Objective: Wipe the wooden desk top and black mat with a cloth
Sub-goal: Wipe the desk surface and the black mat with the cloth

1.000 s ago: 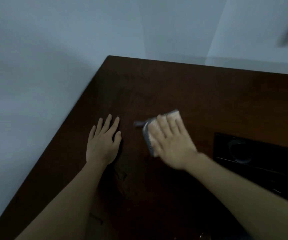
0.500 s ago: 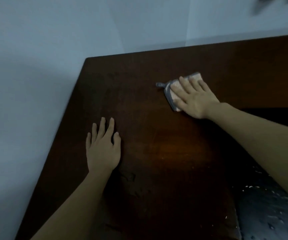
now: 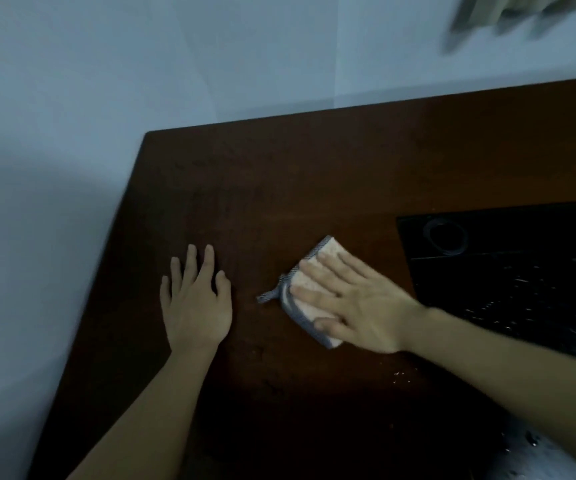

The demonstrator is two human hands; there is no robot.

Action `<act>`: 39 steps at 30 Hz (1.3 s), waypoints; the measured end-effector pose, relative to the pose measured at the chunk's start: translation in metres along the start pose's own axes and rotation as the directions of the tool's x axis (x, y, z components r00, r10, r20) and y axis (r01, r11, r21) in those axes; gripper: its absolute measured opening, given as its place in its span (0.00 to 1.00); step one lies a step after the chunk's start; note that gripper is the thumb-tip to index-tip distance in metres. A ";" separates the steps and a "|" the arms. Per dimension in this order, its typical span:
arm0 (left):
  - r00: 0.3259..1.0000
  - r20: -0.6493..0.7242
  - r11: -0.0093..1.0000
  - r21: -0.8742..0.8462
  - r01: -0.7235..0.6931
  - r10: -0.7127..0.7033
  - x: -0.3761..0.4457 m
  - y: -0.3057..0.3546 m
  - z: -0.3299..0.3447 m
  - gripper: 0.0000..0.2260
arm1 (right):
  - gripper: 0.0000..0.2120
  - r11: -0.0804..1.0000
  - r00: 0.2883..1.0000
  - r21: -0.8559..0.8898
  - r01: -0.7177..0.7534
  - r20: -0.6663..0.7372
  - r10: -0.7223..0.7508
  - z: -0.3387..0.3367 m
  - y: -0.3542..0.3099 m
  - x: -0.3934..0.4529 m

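Seen from the head camera, a person's right hand (image 3: 356, 303) presses flat, fingers straight, on a folded cloth (image 3: 309, 289) on the wooden desk top (image 3: 279, 188), just left of the black mat (image 3: 522, 271); the left hand (image 3: 195, 303) rests beside it, fingers loosely spread

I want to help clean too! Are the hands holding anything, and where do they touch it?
Nothing is gripped. The right hand presses flat on top of the cloth; the left hand rests flat on the desk.
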State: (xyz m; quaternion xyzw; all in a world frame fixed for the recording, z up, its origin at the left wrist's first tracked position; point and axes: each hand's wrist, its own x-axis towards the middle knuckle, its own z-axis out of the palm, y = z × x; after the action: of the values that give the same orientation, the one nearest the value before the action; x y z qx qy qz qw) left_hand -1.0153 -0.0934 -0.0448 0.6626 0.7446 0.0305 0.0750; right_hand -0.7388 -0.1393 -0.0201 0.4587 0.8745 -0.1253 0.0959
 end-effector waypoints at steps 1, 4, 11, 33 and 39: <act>1.000 -0.003 1.000 0.003 0.000 0.000 0.000 0.000 0.000 0.26 | 0.29 1.000 1.000 -0.015 -0.001 -0.009 0.001 0.001 0.016 -0.003; 1.000 -0.011 1.000 0.003 -0.002 0.002 0.001 0.000 0.000 0.26 | 0.29 0.984 0.986 -0.075 -0.165 -0.035 0.162 0.001 0.070 0.003; 1.000 -0.009 1.000 0.006 0.002 -0.002 0.003 -0.001 0.002 0.26 | 0.30 0.820 0.824 0.107 -0.562 -0.007 0.566 -0.022 0.104 0.059; 0.958 -0.046 0.900 -0.332 -0.283 0.284 -0.027 0.163 0.009 0.25 | 0.30 0.902 0.905 0.086 -0.424 0.073 0.419 -0.021 0.125 0.018; 0.935 0.037 0.917 -0.211 -0.337 0.352 -0.017 0.180 0.018 0.25 | 0.30 0.869 0.881 0.141 -0.474 0.080 0.467 -0.018 0.170 -0.018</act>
State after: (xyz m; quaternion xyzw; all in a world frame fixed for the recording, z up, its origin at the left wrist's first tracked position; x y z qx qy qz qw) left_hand -0.8338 -0.0893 -0.0355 0.7730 0.6060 0.0938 0.1629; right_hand -0.5890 -0.0548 -0.0204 0.6610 0.7216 -0.1764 0.1062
